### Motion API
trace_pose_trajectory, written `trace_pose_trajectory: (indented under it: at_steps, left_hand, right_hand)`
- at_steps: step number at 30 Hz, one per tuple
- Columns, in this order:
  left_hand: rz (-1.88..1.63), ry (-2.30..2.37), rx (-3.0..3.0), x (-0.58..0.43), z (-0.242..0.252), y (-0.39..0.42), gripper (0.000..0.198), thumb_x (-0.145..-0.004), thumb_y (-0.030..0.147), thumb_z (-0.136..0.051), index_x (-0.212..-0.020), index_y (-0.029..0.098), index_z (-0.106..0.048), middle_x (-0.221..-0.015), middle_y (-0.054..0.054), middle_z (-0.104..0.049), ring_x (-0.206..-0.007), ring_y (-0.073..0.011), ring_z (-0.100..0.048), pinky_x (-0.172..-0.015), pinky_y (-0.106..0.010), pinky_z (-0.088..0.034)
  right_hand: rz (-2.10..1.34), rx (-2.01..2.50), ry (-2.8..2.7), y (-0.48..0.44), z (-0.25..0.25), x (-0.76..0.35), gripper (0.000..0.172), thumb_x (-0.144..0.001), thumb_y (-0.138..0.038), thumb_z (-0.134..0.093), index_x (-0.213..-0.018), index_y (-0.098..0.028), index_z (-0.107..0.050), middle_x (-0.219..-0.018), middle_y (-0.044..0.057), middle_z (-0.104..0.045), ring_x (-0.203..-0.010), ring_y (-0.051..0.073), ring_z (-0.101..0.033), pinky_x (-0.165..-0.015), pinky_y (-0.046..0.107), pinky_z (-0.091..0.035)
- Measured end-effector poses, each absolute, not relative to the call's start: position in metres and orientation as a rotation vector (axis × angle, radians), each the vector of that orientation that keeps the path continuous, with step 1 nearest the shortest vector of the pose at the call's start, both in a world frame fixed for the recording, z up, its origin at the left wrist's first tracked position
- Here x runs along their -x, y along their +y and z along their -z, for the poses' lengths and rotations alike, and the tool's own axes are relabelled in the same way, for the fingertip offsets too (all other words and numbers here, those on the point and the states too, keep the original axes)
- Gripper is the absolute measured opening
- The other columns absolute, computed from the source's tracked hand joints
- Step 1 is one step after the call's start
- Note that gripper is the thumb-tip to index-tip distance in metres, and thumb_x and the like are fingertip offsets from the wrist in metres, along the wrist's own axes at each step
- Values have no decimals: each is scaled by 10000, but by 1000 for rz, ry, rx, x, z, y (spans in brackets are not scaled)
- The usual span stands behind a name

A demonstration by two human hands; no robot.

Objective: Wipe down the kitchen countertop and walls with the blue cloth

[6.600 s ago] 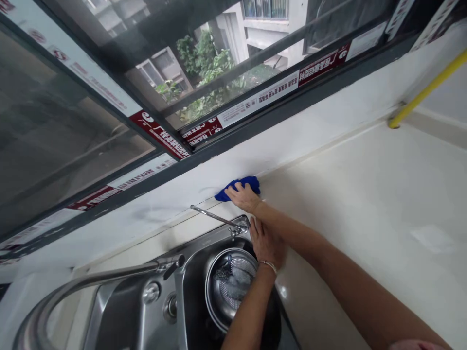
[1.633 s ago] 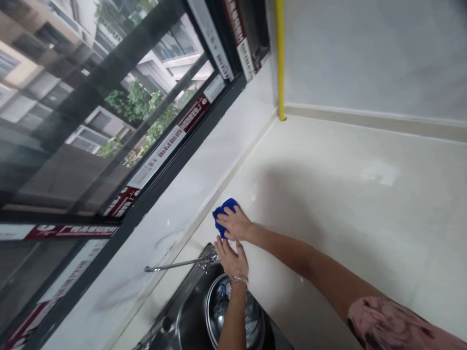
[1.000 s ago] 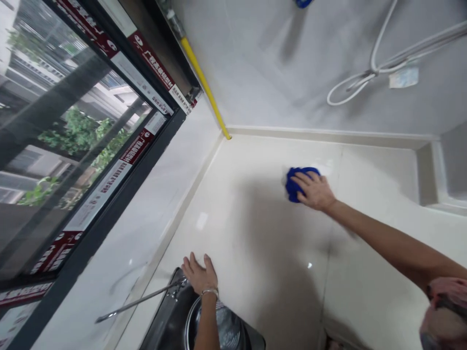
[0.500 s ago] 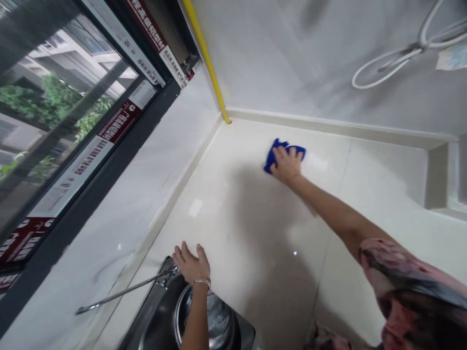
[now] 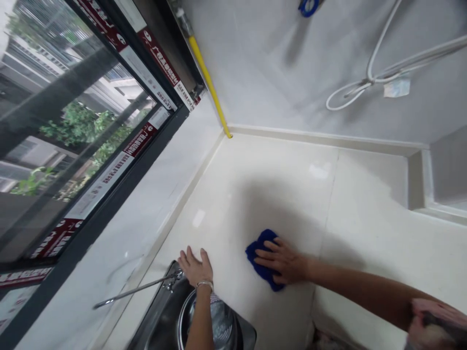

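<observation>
My right hand [image 5: 284, 262] lies over a blue cloth [image 5: 268, 237] on the cream countertop [image 5: 241, 204], its fingers spread across it and pressing it down. Cloth shows past the fingertips and below the palm. My left hand [image 5: 195, 268], with a bracelet at the wrist, rests fingers apart on the counter beside the corner of a dark sink [image 5: 160, 306]. Nothing is held in it. Close to its fingers is the base of a long thin metal faucet [image 5: 134, 290]. Under my left forearm a shiny metal strainer [image 5: 222, 321] sits in the sink, partly covered.
A yellow pipe [image 5: 210, 85] runs down into the back corner of the counter. At left is a dark-framed window [image 5: 146, 167] with taped labels. A looped white cable [image 5: 368, 85] hangs by the back wall. The counter has a raised notch [image 5: 416, 180] at right.
My right hand has drawn the blue cloth from near the back wall toward me, to the middle of the counter. My left hand stays by the sink. The camera view has shifted slightly.
</observation>
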State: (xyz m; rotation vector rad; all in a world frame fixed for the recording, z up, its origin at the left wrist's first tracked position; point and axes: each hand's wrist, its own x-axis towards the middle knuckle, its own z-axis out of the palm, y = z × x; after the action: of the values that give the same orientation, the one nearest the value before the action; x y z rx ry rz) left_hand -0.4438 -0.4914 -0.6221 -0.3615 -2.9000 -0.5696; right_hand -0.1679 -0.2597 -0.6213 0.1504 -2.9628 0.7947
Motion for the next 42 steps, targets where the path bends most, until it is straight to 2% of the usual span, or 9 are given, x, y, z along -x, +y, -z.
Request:
trace_pose_trajectory:
  at_steps: [4, 6, 9, 13, 20, 24, 31, 35, 42]
  left_hand:
    - [574, -2917, 361, 444, 622, -493, 727, -966, 544, -449, -1514, 68, -494, -1649, -250, -352, -1576, -400, -225, -1287, -594, -225]
    - [571, -2927, 356, 444, 623, -495, 739, -971, 554, -436, -1521, 63, -486, -1652, -247, -346, -1579, -398, -219, -1294, -583, -208]
    - [556, -2913, 375, 445, 626, -498, 753, -974, 578, -420, -1515, 59, -492, -1648, -246, -353, -1581, -396, -218, -1298, -573, -204]
    - [535, -2881, 407, 446, 630, -502, 741, -980, 593, -407, -1509, 83, -503, -1645, -238, -364, -1580, -397, -225, -1284, -592, -238]
    - [500, -2880, 451, 445, 632, -510, 702, -990, 571, -392, -1540, 142, -470, -1666, -204, -345, -1589, -382, -215, -1282, -614, -242]
    - [472, -2882, 458, 442, 633, -514, 666, -1000, 544, -394, -1562, 190, -437, -1677, -176, -335, -1596, -360, -208, -1286, -617, -234]
    - [445, -2918, 459, 434, 629, -511, 656, -1011, 512, -396, -1569, 167, -416, -1690, -175, -307, -1604, -344, -184, -1299, -601, -213]
    - [472, -2930, 424, 433, 629, -510, 655, -1006, 492, -417, -1570, 159, -417, -1689, -169, -312, -1610, -340, -164, -1295, -603, -223]
    - [537, -2891, 429, 436, 636, -510, 647, -989, 482, -473, -1542, 146, -471, -1682, -174, -328, -1604, -356, -170, -1292, -603, -228]
  right_hand:
    - [-463, 530, -2942, -155, 617, 152, 667, -877, -434, -515, -1533, -317, -513, -1540, 97, -535, -1299, 414, -441, -1024, 590, -363]
    - [-274, 902, -2822, -98, 610, 165, 631, -939, -449, -417, -1542, -279, -494, -1549, 130, -510, -1280, 428, -425, -994, 613, -363]
    - [-130, 1219, -2666, -33, 598, 207, 655, -972, -461, -329, -1562, -199, -435, -1518, 188, -496, -1263, 446, -412, -984, 632, -350]
    - [-118, 1341, -2625, 16, 592, 289, 692, -979, -477, -288, -1551, -103, -399, -1428, 257, -506, -1244, 455, -418, -975, 622, -344]
    - [-134, 1267, -2608, 57, 602, 443, 693, -981, -485, -264, -1502, -54, -417, -1405, 266, -497, -1285, 478, -351, -987, 637, -310]
    - [-139, 1192, -2663, 59, 608, 508, 680, -977, -483, -283, -1473, -44, -437, -1385, 250, -500, -1286, 477, -329, -994, 638, -288]
    - [-172, 942, -2728, -5, 615, 589, 701, -986, -537, -269, -1435, -37, -465, -1343, 239, -513, -1291, 472, -317, -1012, 648, -268]
    - [-229, 898, -2733, -52, 606, 595, 704, -966, -514, -284, -1406, -2, -483, -1333, 280, -518, -1263, 472, -335, -972, 621, -313]
    - [-294, 659, -2807, -138, 589, 566, 661, -906, -417, -443, -1447, -41, -494, -1378, 255, -545, -1250, 444, -375, -993, 597, -322]
